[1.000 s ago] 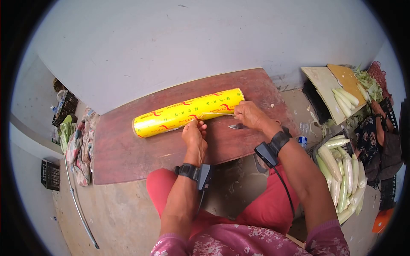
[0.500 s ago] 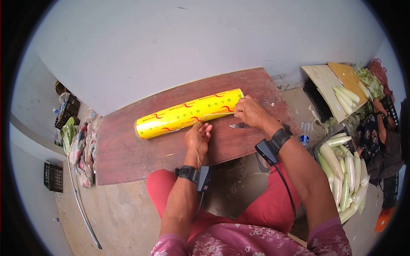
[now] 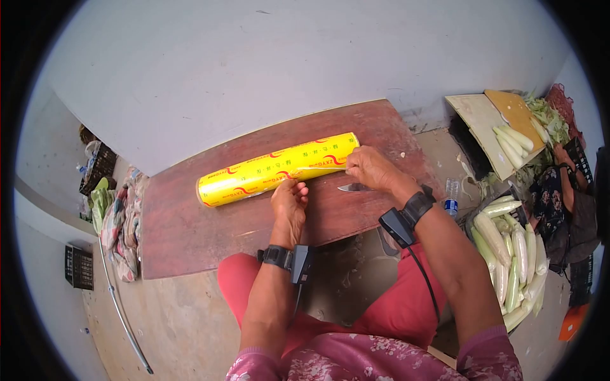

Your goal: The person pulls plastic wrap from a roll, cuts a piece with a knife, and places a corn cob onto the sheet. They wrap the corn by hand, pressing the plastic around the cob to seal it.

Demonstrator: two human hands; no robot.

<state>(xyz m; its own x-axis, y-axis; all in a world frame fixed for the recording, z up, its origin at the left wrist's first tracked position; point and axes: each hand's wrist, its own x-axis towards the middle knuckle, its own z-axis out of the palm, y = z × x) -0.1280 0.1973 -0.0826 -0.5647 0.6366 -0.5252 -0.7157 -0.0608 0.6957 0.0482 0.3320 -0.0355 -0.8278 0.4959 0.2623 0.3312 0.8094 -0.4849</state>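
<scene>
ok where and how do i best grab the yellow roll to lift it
Probably near both ends at once, coming from above and curling around the sides. The yellow roll is a long, smooth cylinder lying on its side on the table, so a grip at each end should keep it level. Mind the blade on the near side, towards its right end.

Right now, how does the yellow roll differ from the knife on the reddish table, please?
The yellow roll is thick and cylindrical, while the knife is much smaller, with a pointed blade. The roll is bright yellow with red and green print; the knife's blade is plain grey. The roll shows almost whole, but the right hand partly hides the knife. Both lie on the reddish table.
</scene>
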